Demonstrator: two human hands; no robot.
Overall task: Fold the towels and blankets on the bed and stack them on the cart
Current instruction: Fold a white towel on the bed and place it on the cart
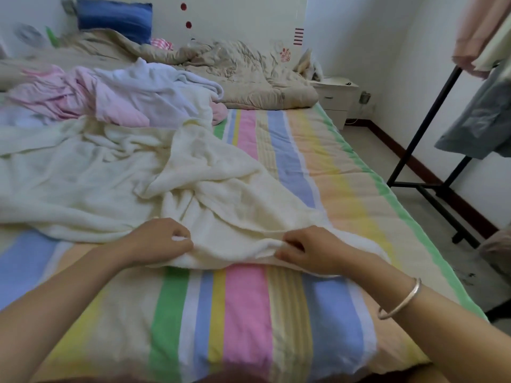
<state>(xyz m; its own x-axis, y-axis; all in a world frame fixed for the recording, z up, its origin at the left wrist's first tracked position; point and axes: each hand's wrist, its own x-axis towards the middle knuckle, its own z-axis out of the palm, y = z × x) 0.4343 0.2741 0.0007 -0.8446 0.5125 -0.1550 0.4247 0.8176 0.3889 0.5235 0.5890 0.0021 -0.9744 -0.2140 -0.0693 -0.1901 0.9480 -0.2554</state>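
A crumpled cream towel lies across the striped bed. My left hand pinches its near edge with curled fingers. My right hand, a silver bangle on its wrist, grips the same edge a little to the right. Behind the cream towel lie more cream cloth, a white towel and a pink towel, all in a loose heap. No cart shows in this view.
A beige quilt is bunched at the head of the bed, with a blue pillow behind it. A white nightstand stands at the far right corner. A black clothes rack with hanging garments stands on the floor to the right.
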